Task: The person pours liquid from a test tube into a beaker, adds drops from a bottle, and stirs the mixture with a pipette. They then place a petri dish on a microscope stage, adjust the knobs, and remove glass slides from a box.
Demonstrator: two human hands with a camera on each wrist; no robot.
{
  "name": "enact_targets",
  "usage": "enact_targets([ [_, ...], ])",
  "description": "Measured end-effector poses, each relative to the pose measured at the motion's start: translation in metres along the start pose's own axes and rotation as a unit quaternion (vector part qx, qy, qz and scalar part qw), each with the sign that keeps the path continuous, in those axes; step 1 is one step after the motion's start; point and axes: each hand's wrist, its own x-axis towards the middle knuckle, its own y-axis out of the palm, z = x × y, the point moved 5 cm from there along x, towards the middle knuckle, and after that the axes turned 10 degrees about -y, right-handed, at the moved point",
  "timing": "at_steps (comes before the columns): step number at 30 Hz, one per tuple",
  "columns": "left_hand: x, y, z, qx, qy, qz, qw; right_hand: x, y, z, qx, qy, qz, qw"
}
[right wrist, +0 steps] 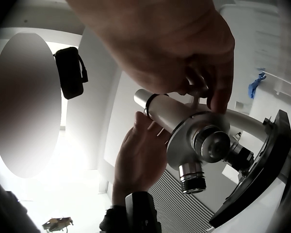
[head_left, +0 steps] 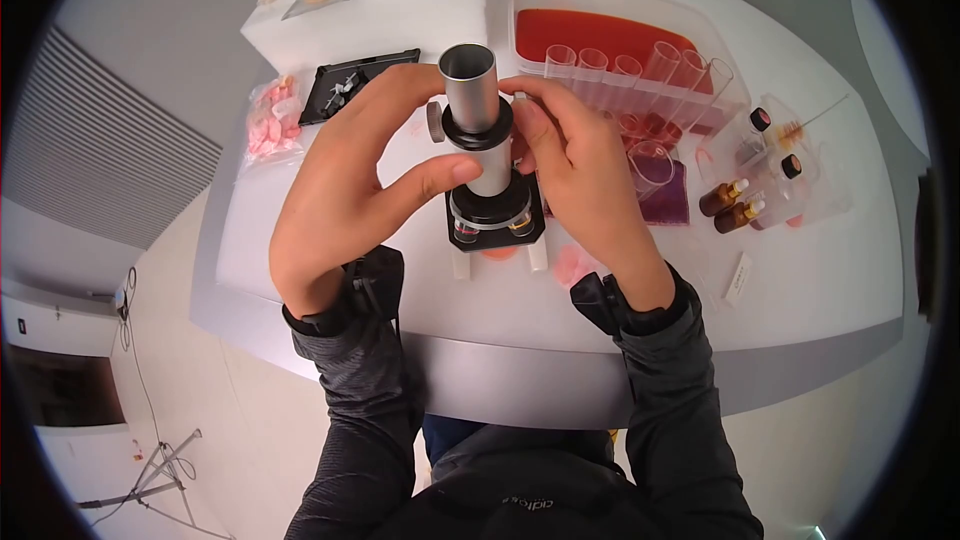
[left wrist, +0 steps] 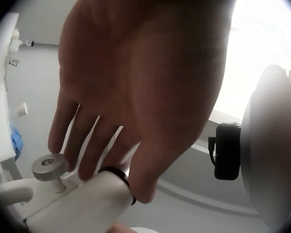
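A silver and black microscope [head_left: 489, 168] stands upright on the table, its tube top facing the head camera. My left hand [head_left: 345, 170] holds the tube from the left, thumb across the front and the other fingers extended behind; the left wrist view shows a knurled knob [left wrist: 50, 166] beside those fingers [left wrist: 89, 155]. On the other side, my right hand [head_left: 590, 165] pinches a side knob with thumb and curled fingers, partly hidden. Seen from the right wrist, the objective lenses [right wrist: 211, 144] sit below that hand [right wrist: 184, 58].
Behind stand a white block [head_left: 380, 25] and a clear bin of red liquid [head_left: 600, 30]. A black tray [head_left: 325, 90] and a pink-filled bag [head_left: 273, 125] lie left. Clear tubes [head_left: 627, 75], a beaker [head_left: 652, 168], dropper bottles [head_left: 724, 198] and a purple item [head_left: 668, 202] are right.
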Motion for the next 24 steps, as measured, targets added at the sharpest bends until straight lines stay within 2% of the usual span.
enact_targets([
  [3,0.004,0.004,-0.003,-0.019,-0.02,-0.016,0.999,0.0,-0.003,0.005,-0.005,0.024,0.009,1.0],
  [6,0.005,0.005,-0.002,-0.01,-0.017,-0.028,0.999,0.0,-0.004,0.009,0.042,-0.042,0.004,0.998],
  [9,0.005,0.004,-0.002,-0.005,-0.02,-0.027,0.999,0.001,-0.002,0.01,0.032,-0.146,0.002,0.989],
  [15,0.004,0.004,-0.003,-0.005,-0.021,-0.025,0.999,0.0,0.003,0.007,0.004,-0.113,-0.001,0.994],
  [24,0.006,0.005,-0.005,0.003,-0.013,-0.019,1.0,0.0,0.007,-0.005,0.031,-0.035,-0.022,0.999],
])
